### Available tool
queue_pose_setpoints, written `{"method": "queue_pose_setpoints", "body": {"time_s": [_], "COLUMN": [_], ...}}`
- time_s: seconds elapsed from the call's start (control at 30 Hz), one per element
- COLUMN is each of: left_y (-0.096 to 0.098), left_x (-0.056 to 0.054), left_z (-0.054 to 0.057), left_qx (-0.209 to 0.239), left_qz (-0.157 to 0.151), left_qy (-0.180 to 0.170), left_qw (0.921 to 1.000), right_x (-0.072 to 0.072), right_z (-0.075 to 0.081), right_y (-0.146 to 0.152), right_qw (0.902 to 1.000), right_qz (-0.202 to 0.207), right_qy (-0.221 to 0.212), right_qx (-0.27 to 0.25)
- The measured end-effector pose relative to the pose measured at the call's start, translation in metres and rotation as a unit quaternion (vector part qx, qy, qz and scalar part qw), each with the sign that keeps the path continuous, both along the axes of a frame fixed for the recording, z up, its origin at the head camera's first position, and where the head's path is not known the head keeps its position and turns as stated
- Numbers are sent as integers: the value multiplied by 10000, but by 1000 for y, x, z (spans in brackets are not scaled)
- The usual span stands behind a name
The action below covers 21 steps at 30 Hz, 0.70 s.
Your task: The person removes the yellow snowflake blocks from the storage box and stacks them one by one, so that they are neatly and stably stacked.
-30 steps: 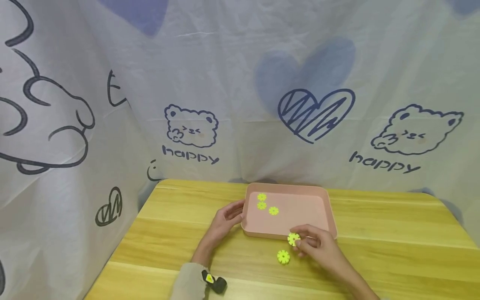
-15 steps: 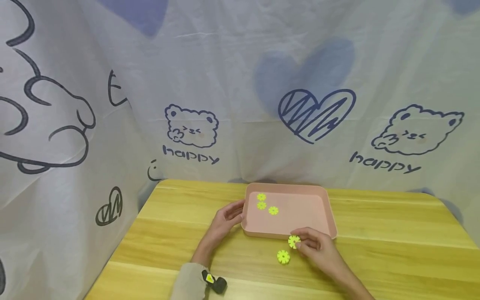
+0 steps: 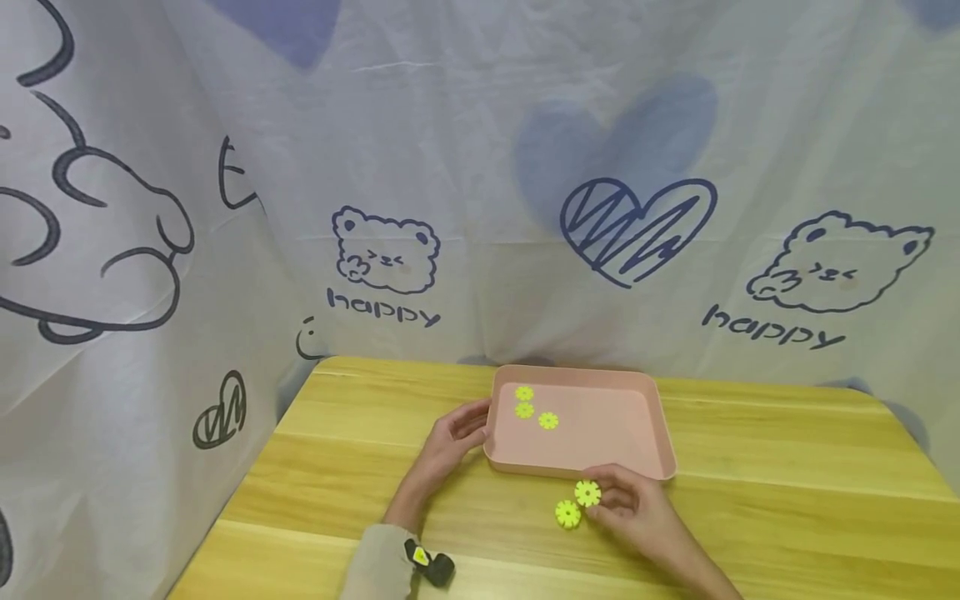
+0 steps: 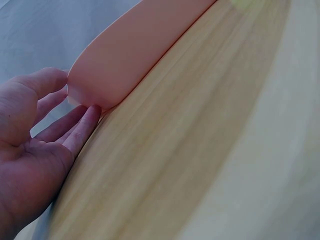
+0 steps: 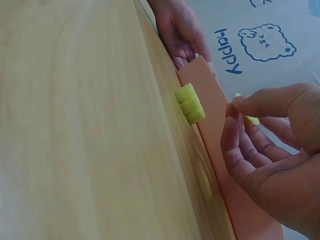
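Note:
My left hand (image 3: 446, 442) touches the left end of the pink tray (image 3: 660, 417). In the left wrist view, its extended fingers (image 4: 82, 130) rest against the outer wall by the corner. Between thumb and fingertips, my right hand (image 3: 637, 508) pinches a yellow-green snowflake disc (image 3: 588, 492), a notched round piece with a centre hole. Just in front of the tray sits a stack of snowflake discs (image 3: 567, 514), seen edge-on as several layers in the right wrist view. The held disc overlaps this stack's upper right in the head view. Inside the tray, three smaller-looking discs (image 3: 548, 421) lie toward the left.
A wooden table (image 3: 787, 500) carries everything. Behind it hangs a pale printed cloth (image 3: 465, 167) close to the tray's far side, with another on the left. A black wrist camera (image 3: 435, 568) is strapped at my left sleeve (image 3: 381, 560).
My right hand has moved slightly down toward the front, bringing the pinched disc nearer the stack. The left hand and the tray have stayed put.

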<state>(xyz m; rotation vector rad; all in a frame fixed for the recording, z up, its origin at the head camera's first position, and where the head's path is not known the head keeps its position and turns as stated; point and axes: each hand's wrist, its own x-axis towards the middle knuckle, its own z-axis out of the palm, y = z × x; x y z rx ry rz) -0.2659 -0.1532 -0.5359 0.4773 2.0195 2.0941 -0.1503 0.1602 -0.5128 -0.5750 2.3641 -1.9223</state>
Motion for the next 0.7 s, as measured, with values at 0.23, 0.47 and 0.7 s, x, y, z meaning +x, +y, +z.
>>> {"method": "queue_pose_setpoints", "body": {"time_s": [0.23, 0.47, 0.7], "left_y": [0, -1, 0], "left_x": [0, 1, 0], "left_z": [1, 0, 0], "left_qx": [14, 23, -1], "left_qz": [-29, -55, -73], "left_qy": [9, 21, 68], "left_qw": [10000, 10000, 9999], "right_x": [3, 5, 7], "right_z": [3, 5, 0], "right_y": [-2, -6, -9], "right_qw": [9993, 9985, 9974], "right_qz": [-155, -206, -133], "right_qy": [-228, -305, 353], "right_qx": [234, 412, 619]}}
